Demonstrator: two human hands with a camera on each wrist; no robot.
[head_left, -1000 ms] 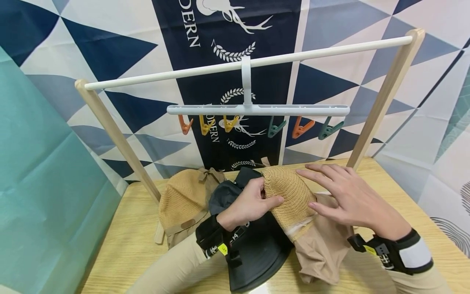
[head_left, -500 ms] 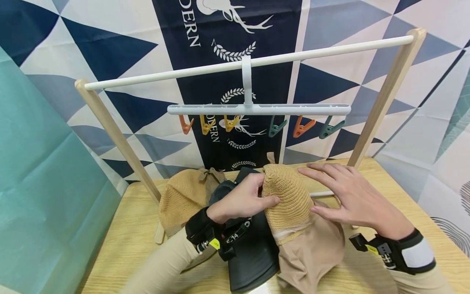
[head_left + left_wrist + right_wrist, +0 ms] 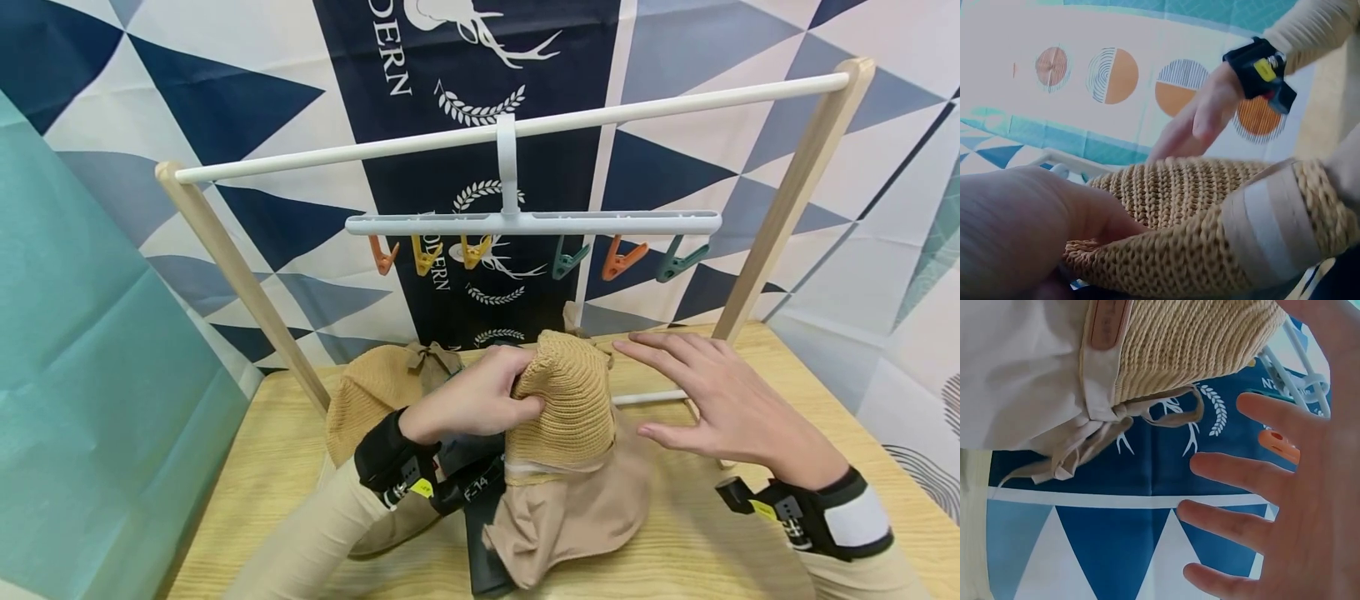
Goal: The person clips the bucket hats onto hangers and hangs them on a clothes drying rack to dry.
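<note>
This looks like a small staged recording corner; whether it sits in a home, a lab or elsewhere cannot be told. Printed cloth [image 3: 667, 167] (triangles, a stag, leafy sprigs) backs a pale wooden bench [image 3: 247, 500], a creased teal sheet [image 3: 90, 375] closes one side, a clothes rack [image 3: 600, 117] stands on the bench, and the person wears wrist cameras [image 3: 390, 458].

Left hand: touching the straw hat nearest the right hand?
Touching. The left wrist view shows it: the left hand's thumb lies against the weave of the straw hat, with no gap at its tip.
</note>
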